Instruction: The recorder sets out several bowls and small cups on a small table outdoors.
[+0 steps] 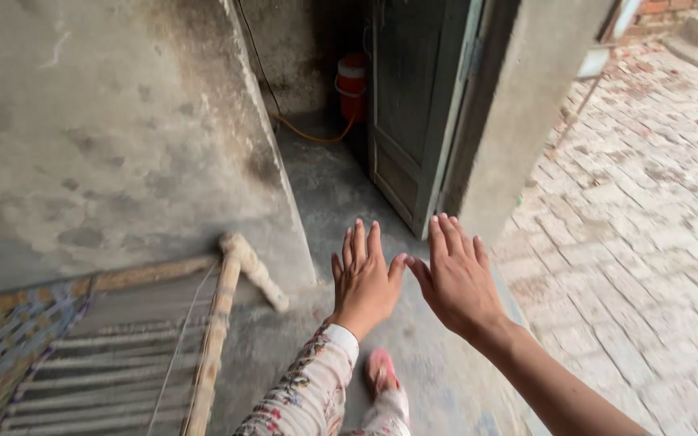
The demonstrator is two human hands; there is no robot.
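Floral sleeve nearest, bottom centre, on left arm; right forearm bare. Left hand and right hand raised side by side, backs up, fingers straight and together, released, grasping nothing; thumbs almost touching. Below hands: foot in pink sandal on grey concrete floor. Near left: woven cot with wooden frame, leg against stained wall. Far centre: dark green door; red cylinder with orange hose behind, in corner. Right: brick paving, well apart from hands.
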